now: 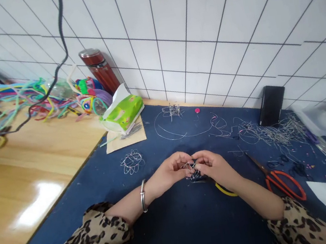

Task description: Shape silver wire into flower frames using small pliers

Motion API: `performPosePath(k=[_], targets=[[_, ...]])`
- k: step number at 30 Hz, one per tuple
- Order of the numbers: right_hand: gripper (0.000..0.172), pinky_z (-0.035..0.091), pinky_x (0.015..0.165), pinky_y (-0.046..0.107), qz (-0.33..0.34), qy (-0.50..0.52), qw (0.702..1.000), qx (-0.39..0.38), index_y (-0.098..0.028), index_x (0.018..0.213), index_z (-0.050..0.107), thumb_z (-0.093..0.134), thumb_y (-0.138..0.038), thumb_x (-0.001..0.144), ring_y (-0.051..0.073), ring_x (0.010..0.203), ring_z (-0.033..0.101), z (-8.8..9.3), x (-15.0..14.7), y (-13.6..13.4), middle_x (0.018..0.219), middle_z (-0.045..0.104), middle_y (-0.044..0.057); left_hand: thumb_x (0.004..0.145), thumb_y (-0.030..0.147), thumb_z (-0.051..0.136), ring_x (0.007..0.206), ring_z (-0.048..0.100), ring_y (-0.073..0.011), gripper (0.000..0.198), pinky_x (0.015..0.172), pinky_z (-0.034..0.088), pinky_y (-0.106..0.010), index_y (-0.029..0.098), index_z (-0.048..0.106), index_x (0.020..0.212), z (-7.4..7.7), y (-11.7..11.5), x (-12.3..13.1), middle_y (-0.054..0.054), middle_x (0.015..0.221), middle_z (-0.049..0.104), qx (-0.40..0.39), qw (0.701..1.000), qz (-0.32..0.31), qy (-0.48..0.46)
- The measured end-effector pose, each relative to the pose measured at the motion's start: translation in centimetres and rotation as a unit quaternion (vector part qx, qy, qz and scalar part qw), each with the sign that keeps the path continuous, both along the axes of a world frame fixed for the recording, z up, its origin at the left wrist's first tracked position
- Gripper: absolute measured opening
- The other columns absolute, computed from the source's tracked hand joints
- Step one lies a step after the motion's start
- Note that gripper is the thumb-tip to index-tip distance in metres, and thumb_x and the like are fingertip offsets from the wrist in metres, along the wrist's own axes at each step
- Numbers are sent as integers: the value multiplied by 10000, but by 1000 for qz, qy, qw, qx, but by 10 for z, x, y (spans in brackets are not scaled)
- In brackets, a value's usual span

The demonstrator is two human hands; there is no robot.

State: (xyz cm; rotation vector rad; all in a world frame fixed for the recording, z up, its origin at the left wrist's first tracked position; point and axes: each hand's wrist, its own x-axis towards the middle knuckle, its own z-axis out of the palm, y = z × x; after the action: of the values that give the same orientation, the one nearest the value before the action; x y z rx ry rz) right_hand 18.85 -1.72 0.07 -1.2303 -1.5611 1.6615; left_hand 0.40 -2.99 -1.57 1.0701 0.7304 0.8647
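Both my hands meet over the middle of the dark blue mat (179,222). Between their fingertips is a small piece of bent silver wire (190,168), looped and tangled in look. My left hand (174,170) pinches its left side with thumb and forefinger. From the right, my right hand (215,168) closes its thumb and fingers on the same wire piece. Fingers hide part of it. A tool with a yellow handle (226,190) lies partly hidden under my right wrist. Left of my hands rests a flower-like ring of wire loops (132,162).
Scissors with orange handles (284,185) lie at right, below a heap of loose wire (278,130). A black phone (271,104) leans on the tiled wall. Behind my hands sits another wire shape (174,111). A green tissue pack (124,111) and a brown flask (100,70) stand back left.
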Motion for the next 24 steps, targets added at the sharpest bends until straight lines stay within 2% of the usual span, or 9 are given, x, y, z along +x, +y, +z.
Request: performPosePath(k=[4, 8, 14, 21, 24], targets=[[294, 393, 539, 223, -28, -3, 1000, -12, -191, 1023, 528, 550, -222, 732, 81, 585, 483, 0, 0, 3, 717, 545, -27, 762, 127, 622, 829, 583, -147, 269, 734, 454, -294, 147, 499, 1000, 0, 2, -3, -46, 908, 597, -7, 1000, -11, 18], [311, 386, 527, 214, -43, -4, 999, -14, -193, 1039, 540, 555, -223, 729, 79, 593, 482, -4, 0, 6, 730, 545, -25, 790, 159, 599, 836, 598, -155, 229, 759, 466, -319, 150, 498, 996, 0, 4, -7, -46, 904, 606, -17, 999, 11, 47], [193, 364, 492, 204, -43, -32, 999, 6, -182, 909, 624, 549, -249, 744, 65, 542, 453, -6, 4, 6, 735, 586, -6, 836, 219, 550, 821, 613, -159, 169, 756, 489, -328, 129, 518, 975, 4, 5, -9, -67, 883, 635, -19, 998, 0, 65], [171, 364, 498, 211, -50, -64, 995, 59, -185, 863, 658, 552, -268, 758, 65, 524, 452, -5, 6, 6, 726, 597, -4, 867, 301, 502, 834, 625, -176, 221, 771, 505, -355, 119, 544, 985, 4, 4, -10, -87, 886, 650, -35, 997, 2, 66], [170, 377, 511, 217, -54, -58, 996, 51, -185, 866, 649, 558, -278, 757, 71, 535, 458, -6, 6, 6, 717, 594, -7, 867, 316, 499, 832, 628, -183, 237, 782, 503, -368, 117, 552, 984, 2, 4, -11, -88, 871, 656, -43, 997, 5, 59]])
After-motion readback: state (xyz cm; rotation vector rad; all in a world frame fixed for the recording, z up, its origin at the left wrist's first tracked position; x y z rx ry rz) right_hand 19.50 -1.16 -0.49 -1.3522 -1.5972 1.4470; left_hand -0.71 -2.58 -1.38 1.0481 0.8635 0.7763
